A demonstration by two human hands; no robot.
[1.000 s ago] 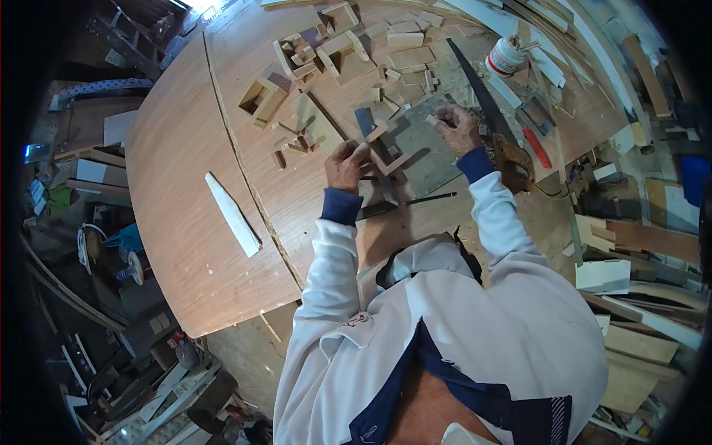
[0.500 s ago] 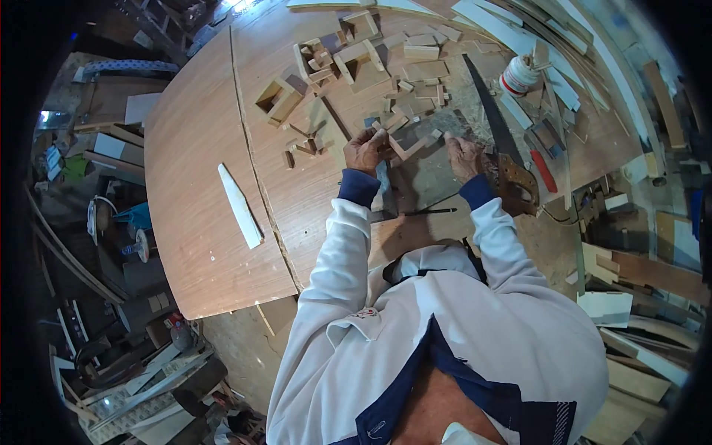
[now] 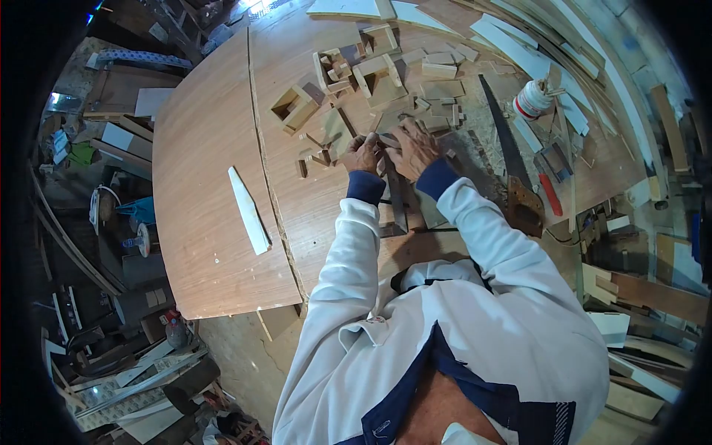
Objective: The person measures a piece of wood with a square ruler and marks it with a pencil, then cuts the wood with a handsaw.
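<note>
1. Near the centre of the frame, above a wide wood-grained counter [image 3: 208, 245], the person's two hands meet at a small strip [image 3: 387, 139], which lies between them and is partly covered by the fingers.
2. Left hand [image 3: 360, 154]: fingers bent and pinched on the near end of the small strip. Right hand [image 3: 417, 148]: fingers curled over the other end; whether it grips or merely presses cannot be told.
3. Directly below the hands, a dark angled bar [image 3: 398, 204] lies on the counter, its corner toward the wearer.
4. Left of the hands, small wooden blocks [image 3: 302, 168] lie loosely grouped; farther left, a tapered white strip [image 3: 250, 211] lies alone.
5. Toward the top centre, open wooden boxes [image 3: 295, 109] stand in a cluster, one of them filled with small pieces. Offcuts [image 3: 439, 70] are scattered to their right.
6. Right of centre, a handsaw [image 3: 525, 208] lies with its wooden handle toward the wearer; a red handle [image 3: 550, 194] lies just beside it.
7. At upper right, a white container with a red band [image 3: 531, 101] holds thin sticks; long pale strips [image 3: 512, 44] lie beyond it.
</note>
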